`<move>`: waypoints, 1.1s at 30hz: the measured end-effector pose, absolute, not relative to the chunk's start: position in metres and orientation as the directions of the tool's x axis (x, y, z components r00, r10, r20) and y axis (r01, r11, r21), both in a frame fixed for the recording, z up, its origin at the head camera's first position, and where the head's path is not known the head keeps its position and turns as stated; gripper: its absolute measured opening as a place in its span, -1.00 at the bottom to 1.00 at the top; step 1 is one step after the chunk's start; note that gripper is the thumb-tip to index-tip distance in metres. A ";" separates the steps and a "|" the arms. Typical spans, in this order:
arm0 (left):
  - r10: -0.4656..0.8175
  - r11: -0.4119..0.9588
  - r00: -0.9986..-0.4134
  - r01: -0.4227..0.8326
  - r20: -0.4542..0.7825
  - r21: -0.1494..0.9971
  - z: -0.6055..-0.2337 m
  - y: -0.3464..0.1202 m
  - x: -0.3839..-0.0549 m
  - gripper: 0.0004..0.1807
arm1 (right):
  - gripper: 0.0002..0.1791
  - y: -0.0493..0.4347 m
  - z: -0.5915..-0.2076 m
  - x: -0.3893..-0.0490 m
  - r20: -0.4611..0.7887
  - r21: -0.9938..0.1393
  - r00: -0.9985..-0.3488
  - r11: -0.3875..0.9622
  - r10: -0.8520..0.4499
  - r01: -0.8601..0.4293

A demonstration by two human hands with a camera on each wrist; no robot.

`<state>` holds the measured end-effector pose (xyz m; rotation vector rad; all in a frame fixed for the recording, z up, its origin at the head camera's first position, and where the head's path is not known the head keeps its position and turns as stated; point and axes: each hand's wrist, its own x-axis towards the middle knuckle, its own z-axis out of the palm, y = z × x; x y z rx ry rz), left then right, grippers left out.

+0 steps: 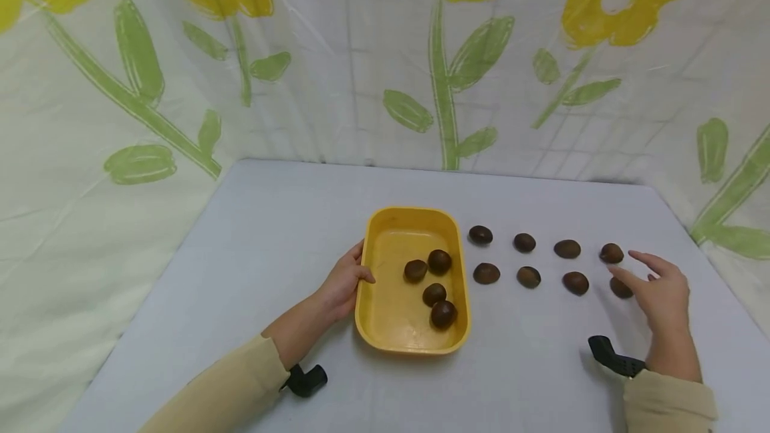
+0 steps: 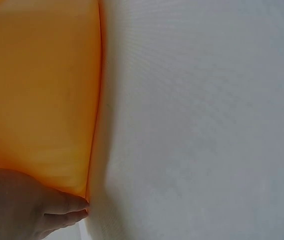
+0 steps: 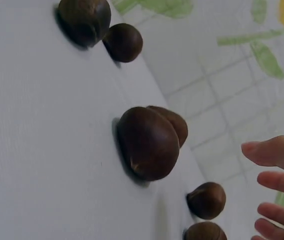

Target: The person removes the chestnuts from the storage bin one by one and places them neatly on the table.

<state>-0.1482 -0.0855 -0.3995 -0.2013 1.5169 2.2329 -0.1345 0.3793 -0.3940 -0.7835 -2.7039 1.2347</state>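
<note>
A yellow plastic tray [image 1: 385,336] stands in the middle of the table with several brown chestnuts [image 1: 440,261] inside, mostly toward its right side. My left hand [image 1: 343,286] grips the tray's left wall, thumb over the rim; the left wrist view shows its fingers [image 2: 64,204] against the outer wall. Right of the tray, more chestnuts [image 1: 529,277] lie in two rows. My right hand [image 1: 664,293] hovers at the right end of these rows, thumb and index finger apart, holding nothing. It partly covers the front row's end chestnut [image 1: 621,287]; the back row's end chestnut [image 1: 611,253] lies just left of its fingertips.
The table [image 1: 252,232] has a pale cover. Behind it hangs a white curtain [image 1: 325,85] printed with yellow flowers and green leaves. Black wrist-camera mounts [image 1: 613,356] stick out from both wrists near the tabletop.
</note>
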 end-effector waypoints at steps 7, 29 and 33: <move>0.263 -0.304 -0.896 -0.428 -0.357 0.851 -0.401 -0.086 -0.148 -0.03 | -0.20 0.357 -0.382 -0.142 -0.113 -0.751 -0.910 0.566 0.398 0.341; 0.251 -0.310 -0.895 -0.435 -0.368 0.846 -0.401 -0.086 -0.149 -0.04 | -0.27 0.263 -0.355 -0.179 -0.070 -0.729 -0.997 0.683 -0.024 0.035; 0.254 -0.306 -0.896 -0.432 -0.365 0.848 -0.402 -0.086 -0.149 -0.05 | -0.30 0.245 -0.351 -0.185 -0.079 -0.763 -0.995 0.646 -0.065 0.018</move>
